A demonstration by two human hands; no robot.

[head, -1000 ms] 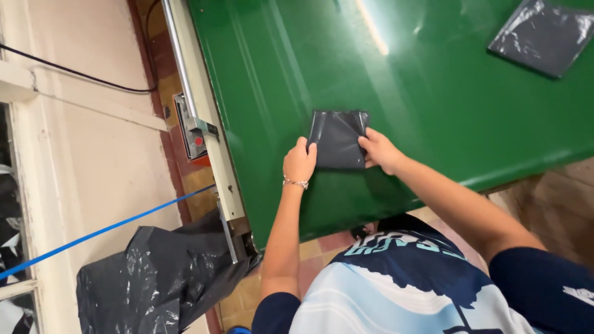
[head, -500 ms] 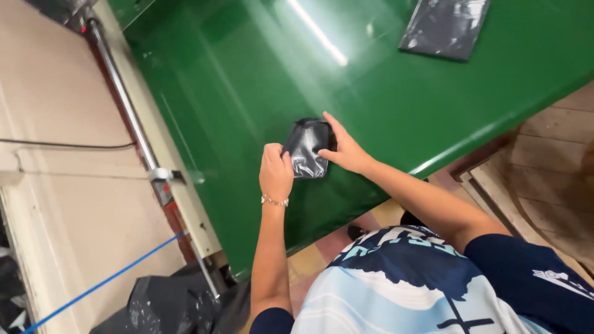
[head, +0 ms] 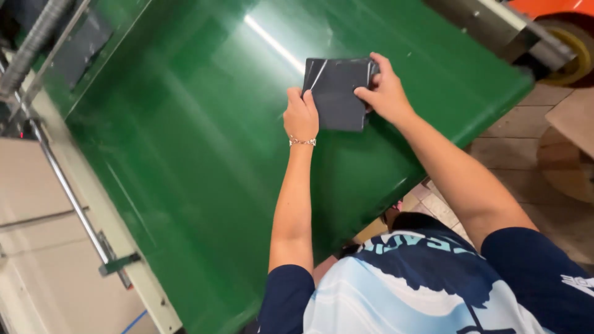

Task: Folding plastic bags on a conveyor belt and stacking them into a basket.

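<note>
A folded dark grey plastic bag [head: 337, 93] lies flat over the glossy green conveyor belt [head: 185, 136], held between both hands. My left hand [head: 301, 115], with a thin bracelet at the wrist, pinches the bag's lower left edge. My right hand [head: 385, 93] grips its right edge, fingers curled over the top corner. Both forearms reach forward from my blue and white shirt at the bottom of the view.
A grey metal side rail [head: 74, 204] with a bracket runs along the belt's left edge, beside a beige panel [head: 37, 272]. An orange machine part with a yellow wheel [head: 569, 43] stands at the top right. Tiled floor [head: 526, 148] lies right of the belt.
Both hands have moved forward and to the right along the belt with the bag. The bag, crumpled half a second ago, is now a flat folded square. The second bag has left the view.
</note>
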